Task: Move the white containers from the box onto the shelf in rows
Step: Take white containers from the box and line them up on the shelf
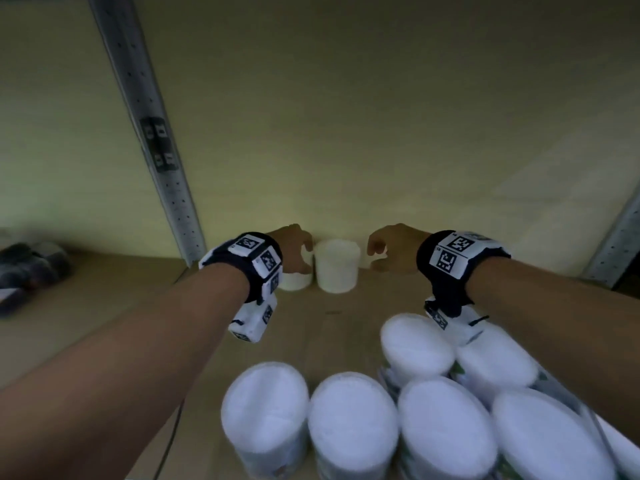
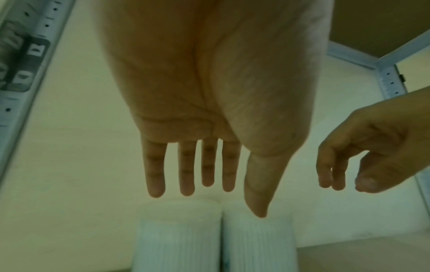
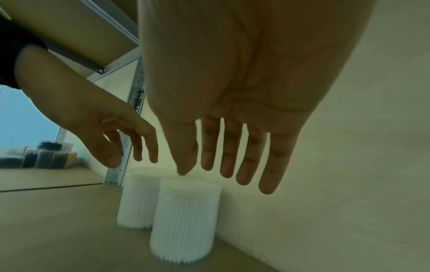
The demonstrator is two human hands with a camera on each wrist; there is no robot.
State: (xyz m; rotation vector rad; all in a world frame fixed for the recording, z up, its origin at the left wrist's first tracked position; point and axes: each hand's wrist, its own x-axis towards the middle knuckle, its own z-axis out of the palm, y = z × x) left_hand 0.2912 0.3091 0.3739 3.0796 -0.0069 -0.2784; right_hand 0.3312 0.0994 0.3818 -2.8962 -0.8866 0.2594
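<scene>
Containers on shelf: two white ribbed containers are standing upright against the back wall, the left container (image 1: 294, 277) and the right container (image 1: 336, 265), touching or nearly so, starting a row on the shelf (image 1: 104, 306).
Containers waiting: more white-lidded containers (image 1: 349, 420) are sitting packed together close to the person; the box around them is not showing clearly.
Handling, my guess: they are looking light and rigid, thin plastic with fine vertical ribbing; the ribs should be giving some grip. Tall for their base, so a knock could be tipping them.
Where to hold: around the ribbed side wall, thumb opposite fingers, or over the lid from above.
Left hand (image 2: 209, 103): hanging above the two shelf containers, its fingers (image 2: 186, 171) straight and spread, holding nothing; the tips are hovering just over the lids, apparently clear of them.
Right hand (image 3: 235, 88): likewise spread and holding nothing, its fingers (image 3: 249, 162) hovering just above and right of the right container.
Gap: neither hand is gripping a container right now.
</scene>
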